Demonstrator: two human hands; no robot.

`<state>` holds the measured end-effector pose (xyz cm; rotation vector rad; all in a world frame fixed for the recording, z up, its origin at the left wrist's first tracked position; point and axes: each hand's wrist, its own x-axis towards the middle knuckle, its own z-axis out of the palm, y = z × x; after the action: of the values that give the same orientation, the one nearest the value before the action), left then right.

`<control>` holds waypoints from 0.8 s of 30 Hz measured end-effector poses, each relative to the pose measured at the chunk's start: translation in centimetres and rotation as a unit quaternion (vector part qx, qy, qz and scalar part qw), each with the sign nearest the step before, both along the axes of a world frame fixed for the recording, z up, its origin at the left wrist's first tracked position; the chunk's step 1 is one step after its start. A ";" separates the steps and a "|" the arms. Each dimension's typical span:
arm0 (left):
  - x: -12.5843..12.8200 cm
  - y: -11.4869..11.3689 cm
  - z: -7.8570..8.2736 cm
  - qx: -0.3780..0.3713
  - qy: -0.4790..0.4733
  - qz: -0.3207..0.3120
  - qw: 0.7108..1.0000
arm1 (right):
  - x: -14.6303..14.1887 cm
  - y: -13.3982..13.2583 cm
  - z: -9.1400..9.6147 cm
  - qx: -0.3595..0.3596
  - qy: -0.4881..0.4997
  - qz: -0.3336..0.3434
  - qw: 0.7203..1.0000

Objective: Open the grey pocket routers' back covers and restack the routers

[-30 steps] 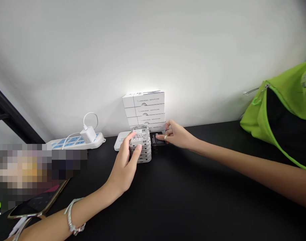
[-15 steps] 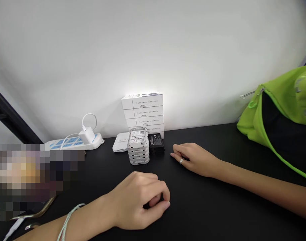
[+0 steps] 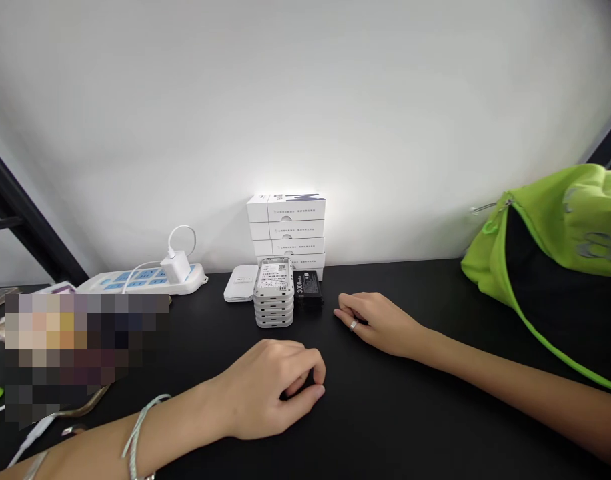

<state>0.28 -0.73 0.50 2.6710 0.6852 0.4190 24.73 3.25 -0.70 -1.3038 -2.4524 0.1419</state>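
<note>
A stack of about five grey rectangular devices [image 3: 273,293] is standing on a black desk [image 3: 415,413], its top label facing upward, and a black battery pack [image 3: 308,288] marked "3000" is sitting just to the right of it. In front of the stack, the left hand [image 3: 275,390] is being rested on the desk, loosely clenched with nothing visibly held. To the stack's right, the right hand [image 3: 375,323] is being rested with relaxed, released fingers, grasping nothing. White boxes [image 3: 286,227] are being kept piled behind the stack, and a flat white device [image 3: 241,283] is lying just to its left. The narrow stack is judged liable to topple if it is knocked by a hand, with the battery pack possibly being pushed aside. Compared with one second earlier, neither hand is being kept on the stack or the battery pack; both are being held apart from them.
</note>
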 end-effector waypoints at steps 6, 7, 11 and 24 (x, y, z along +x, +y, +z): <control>0.0 -0.1 0.3 -0.013 -0.004 0.004 1.000 | -0.1 0.0 0.1 0.002 -0.002 0.012 1.000; 0.0 -0.1 0.3 -0.015 -0.006 0.005 1.000 | 0.0 0.1 0.1 0.002 -0.001 0.013 1.000; 0.0 0.0 0.2 -0.018 -0.009 0.005 1.000 | 0.0 0.2 -0.1 -0.002 0.002 0.014 1.000; -0.2 0.2 0.2 -0.024 -0.019 -0.004 1.000 | -0.2 0.3 0.1 -0.026 -0.002 0.006 1.000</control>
<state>0.06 -0.56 0.68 2.6125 0.6644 0.4454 24.48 3.54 -0.65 -1.3122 -2.4753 0.2074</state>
